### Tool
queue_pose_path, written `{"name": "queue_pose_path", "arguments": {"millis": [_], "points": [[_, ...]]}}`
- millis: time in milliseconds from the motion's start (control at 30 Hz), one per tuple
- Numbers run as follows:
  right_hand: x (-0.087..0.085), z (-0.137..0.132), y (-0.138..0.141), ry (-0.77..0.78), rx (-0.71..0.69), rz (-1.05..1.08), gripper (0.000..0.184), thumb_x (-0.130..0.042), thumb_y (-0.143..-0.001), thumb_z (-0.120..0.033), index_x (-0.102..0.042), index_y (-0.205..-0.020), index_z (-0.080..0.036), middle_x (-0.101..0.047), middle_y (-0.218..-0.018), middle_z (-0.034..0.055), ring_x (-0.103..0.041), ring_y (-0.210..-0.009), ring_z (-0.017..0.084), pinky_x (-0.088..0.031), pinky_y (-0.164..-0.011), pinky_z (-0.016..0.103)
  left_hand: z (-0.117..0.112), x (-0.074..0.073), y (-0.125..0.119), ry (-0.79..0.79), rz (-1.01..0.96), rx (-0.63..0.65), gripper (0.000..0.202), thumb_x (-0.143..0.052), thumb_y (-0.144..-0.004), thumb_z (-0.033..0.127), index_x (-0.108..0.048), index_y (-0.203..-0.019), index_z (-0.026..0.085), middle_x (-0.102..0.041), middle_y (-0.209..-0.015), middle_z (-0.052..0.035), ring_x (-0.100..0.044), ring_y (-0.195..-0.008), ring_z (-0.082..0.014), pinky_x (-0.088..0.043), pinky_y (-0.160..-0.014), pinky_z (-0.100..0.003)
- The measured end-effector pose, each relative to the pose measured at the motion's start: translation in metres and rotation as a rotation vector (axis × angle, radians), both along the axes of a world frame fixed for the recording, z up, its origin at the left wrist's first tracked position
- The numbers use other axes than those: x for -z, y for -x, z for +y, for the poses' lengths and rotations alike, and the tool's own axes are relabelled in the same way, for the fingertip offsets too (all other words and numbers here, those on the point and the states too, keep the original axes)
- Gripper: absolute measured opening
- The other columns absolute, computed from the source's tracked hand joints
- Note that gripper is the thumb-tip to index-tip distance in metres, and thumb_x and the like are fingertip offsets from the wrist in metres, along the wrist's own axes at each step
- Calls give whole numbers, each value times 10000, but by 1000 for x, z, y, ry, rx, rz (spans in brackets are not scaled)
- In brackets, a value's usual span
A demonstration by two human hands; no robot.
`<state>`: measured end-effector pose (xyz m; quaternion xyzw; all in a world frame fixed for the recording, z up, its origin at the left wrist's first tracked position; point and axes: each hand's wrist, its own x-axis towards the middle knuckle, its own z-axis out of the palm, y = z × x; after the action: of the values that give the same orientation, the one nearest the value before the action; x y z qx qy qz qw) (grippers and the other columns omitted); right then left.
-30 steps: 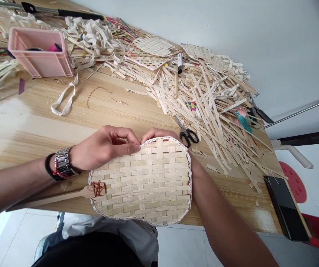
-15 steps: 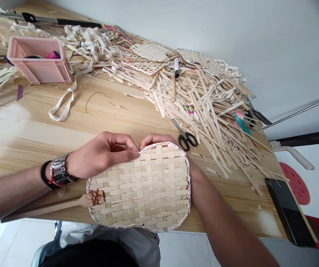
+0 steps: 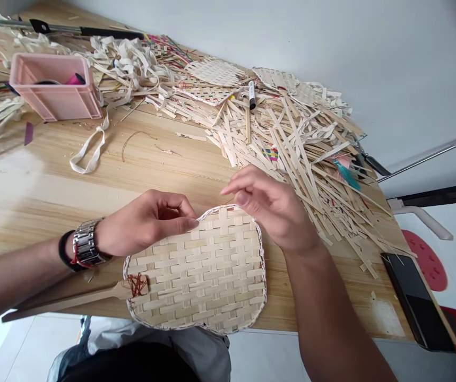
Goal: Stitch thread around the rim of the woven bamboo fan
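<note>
The woven bamboo fan (image 3: 196,270) is being pinched carefully at its rim by the left hand (image 3: 146,223), while the right hand (image 3: 269,207) is being kept open just above.

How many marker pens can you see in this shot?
1: a marker pen lying on the pile of bamboo strips, up near the woven pieces. Others may be hidden under the strips.

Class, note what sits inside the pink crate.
The pink plastic crate shows a dark ring and a magenta object; the crate's near wall hides everything lower down.
</note>
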<state>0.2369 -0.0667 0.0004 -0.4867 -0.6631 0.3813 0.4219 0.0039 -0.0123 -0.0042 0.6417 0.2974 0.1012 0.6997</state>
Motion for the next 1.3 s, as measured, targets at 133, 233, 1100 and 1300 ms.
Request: {"name": "queue_pose_path", "arguments": {"millis": [133,233,1100,1300], "points": [[-6,-9,17,-169,-35,-256,148,-742,-830,-275,-740,-973,-235,-479,-912,25,-519,-852,145,-443,-764,310,0,-1,0,-7,-14,-4,198,-609,-897,291,-622,-791,124,-489,-631,36,-363,-554,-70,-279,-494,-198],[-6,-12,24,-235,-41,-326,135,-734,-834,-241,-750,-967,-251,-457,-915,30,-496,-823,146,-443,-713,313,0,0,0,-7,-16,-9,201,-608,-896,299,-625,-795,125,-480,-622,34,-353,-546,-73,-260,-489,-206],[-7,-2,-13,-180,209,285,252,-769,-767,-440,-597,-697,-270,-388,-787,3,-406,-716,155,-382,-657,320,-3,1,1,-50,20,7,210,-593,-910,314,-584,-796,137,-566,-689,10,-447,-572,-77,-345,-495,-176],[-3,2,-15,-115,185,178,257,-695,-808,-480,-548,-754,-276,-426,-868,19,-480,-855,192,-456,-825,391,-3,1,1,-61,28,7,214,-599,-897,319,-576,-785,139,-556,-674,15,-442,-553,-75,-338,-489,-181]]}}
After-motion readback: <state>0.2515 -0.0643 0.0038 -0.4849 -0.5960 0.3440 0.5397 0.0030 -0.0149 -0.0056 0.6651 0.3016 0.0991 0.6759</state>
